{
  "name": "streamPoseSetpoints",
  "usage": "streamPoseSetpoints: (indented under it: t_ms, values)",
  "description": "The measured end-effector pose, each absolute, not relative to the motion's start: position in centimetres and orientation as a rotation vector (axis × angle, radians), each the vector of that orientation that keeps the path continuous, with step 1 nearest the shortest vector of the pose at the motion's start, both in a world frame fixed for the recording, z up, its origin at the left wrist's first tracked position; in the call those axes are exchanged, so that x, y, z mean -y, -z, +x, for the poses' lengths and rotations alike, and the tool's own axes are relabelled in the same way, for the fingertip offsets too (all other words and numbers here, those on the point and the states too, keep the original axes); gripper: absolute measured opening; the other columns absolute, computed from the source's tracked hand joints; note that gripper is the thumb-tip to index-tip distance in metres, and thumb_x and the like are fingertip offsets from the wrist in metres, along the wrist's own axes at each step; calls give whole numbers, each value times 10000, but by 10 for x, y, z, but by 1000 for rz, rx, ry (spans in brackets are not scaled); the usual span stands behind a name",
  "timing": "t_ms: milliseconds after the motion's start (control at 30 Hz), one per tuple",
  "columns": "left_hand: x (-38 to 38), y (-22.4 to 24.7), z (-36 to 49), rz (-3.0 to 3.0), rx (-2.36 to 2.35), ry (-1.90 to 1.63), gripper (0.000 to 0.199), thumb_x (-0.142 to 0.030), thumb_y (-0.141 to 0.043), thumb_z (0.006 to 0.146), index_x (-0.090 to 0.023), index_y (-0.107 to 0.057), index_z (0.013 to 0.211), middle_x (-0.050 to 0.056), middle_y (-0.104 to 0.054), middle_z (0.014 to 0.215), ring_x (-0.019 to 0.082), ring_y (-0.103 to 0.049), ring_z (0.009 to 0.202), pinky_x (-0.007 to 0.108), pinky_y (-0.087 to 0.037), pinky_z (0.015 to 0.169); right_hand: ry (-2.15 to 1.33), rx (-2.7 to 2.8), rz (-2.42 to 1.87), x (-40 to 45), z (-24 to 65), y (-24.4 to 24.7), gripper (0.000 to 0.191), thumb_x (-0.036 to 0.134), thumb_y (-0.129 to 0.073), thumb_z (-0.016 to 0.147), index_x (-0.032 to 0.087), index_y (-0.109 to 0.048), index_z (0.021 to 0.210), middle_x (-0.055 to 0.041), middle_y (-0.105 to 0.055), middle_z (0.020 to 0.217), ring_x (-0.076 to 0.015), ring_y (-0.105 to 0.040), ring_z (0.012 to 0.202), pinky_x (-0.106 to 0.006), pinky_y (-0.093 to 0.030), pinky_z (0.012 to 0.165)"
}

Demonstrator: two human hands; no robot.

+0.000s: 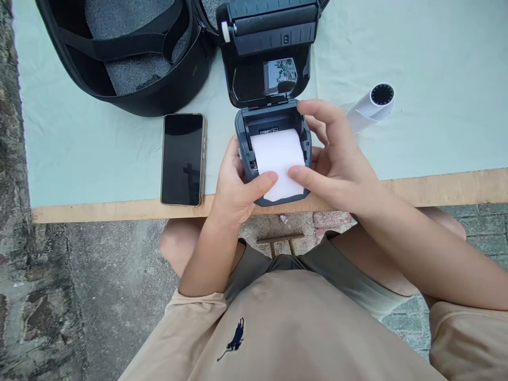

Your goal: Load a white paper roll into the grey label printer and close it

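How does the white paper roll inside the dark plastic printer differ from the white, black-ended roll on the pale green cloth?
Both thumbs touch the paper roll; neither touches the black-ended roll. The paper roll shows only its curved side; the black-ended roll presents a dark round end. Both are white.

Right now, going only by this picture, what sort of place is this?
Probably outdoors, perhaps a yard or paved spot: weathered stonework runs along the left edge, and rough concrete-like ground and brick paving show below the table.
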State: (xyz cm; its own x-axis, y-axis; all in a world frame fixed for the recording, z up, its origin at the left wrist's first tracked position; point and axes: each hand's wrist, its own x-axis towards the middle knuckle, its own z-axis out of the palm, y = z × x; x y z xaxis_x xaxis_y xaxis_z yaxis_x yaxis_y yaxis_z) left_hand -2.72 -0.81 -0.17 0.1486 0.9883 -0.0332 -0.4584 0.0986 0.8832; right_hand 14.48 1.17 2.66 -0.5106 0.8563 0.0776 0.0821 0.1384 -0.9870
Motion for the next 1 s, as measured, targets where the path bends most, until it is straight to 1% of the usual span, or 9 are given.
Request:
streamPoseSetpoints:
  t_ms: [167, 233, 333, 433, 500, 633, 700, 833, 1000]
  values:
    - [10, -1, -26, 858, -840, -1252, 444, -313, -701, 733, -256, -521, 1134, 37, -638, 994, 225, -660, 949, 268, -581, 668, -1404, 1793, -884, -11, 147, -27, 659, 293, -609, 797, 337, -226, 1331, -60, -293, 1469, -134, -568, 1060, -229, -577, 720]
    - [10, 0, -26, 870, -842, -1255, 432, -300, -711, 725, -255, -532, 1116, 32, -644, 994, 213, -669, 900, 281, -590, 669, -1363, 1767, -941, -12, 147, -29, 701, 302, -634, 775, 328, -212, 1335, -62, -286, 1490, -177, -525, 1196, -276, -577, 828]
    - [10, 1, -26, 912, -814, -1237, 449, -306, -725, 715, -243, -541, 1120, 37, -649, 1024, 207, -671, 884, 304, -600, 707, -1215, 1649, -1035, -16, 146, -37, 739, 325, -629, 787, 330, -187, 1378, -19, -212, 1549, -203, -412, 1347, -331, -500, 1023]
    - [9, 1, -28, 953, -790, -1214, 505, -272, -751, 691, -235, -539, 1148, 34, -648, 1022, 190, -663, 890, 284, -593, 729, -1123, 1568, -983, -22, 143, -47, 686, 354, -559, 843, 340, -183, 1417, 47, -152, 1571, -186, -405, 1352, -277, -507, 989]
    - [9, 0, -28, 963, -774, -1205, 518, -252, -757, 687, -231, -538, 1156, 32, -647, 1005, 178, -661, 877, 266, -587, 714, -1086, 1613, -961, -24, 142, -52, 584, 373, -486, 887, 336, -236, 1412, 66, -185, 1561, -179, -435, 1322, -252, -529, 923]
    - [9, 1, -29, 954, -776, -1214, 491, -251, -754, 698, -233, -548, 1143, 26, -653, 956, 171, -672, 814, 276, -581, 684, -860, 1792, -924, -25, 142, -49, 391, 405, -440, 917, 290, -453, 1291, 23, -481, 1359, -162, -505, 1225, -310, -491, 999]
    - [9, 2, -28, 952, -794, -1223, 475, -296, -766, 689, -238, -560, 1113, 31, -659, 970, 196, -684, 837, 309, -582, 713, -735, 1875, -904, -25, 143, -44, 349, 386, -478, 898, 264, -520, 1221, -5, -544, 1250, -174, -499, 1223, -373, -446, 1059]
    - [10, 2, -27, 917, -857, -1203, 554, -378, -777, 668, -256, -533, 1150, 26, -660, 944, 215, -689, 827, 312, -575, 681, -693, 2005, -913, -24, 148, -33, 351, 371, -512, 860, 292, -520, 1202, -47, -475, 1313, -214, -426, 1304, -447, -442, 1065]
    - [9, 0, -27, 923, -852, -1212, 486, -352, -779, 665, -237, -553, 1080, 17, -648, 926, 190, -678, 802, 275, -562, 629, -807, 2039, -854, -20, 153, -30, 342, 319, -532, 824, 259, -554, 1160, -76, -402, 1363, -231, -397, 1322, -458, -414, 1100]
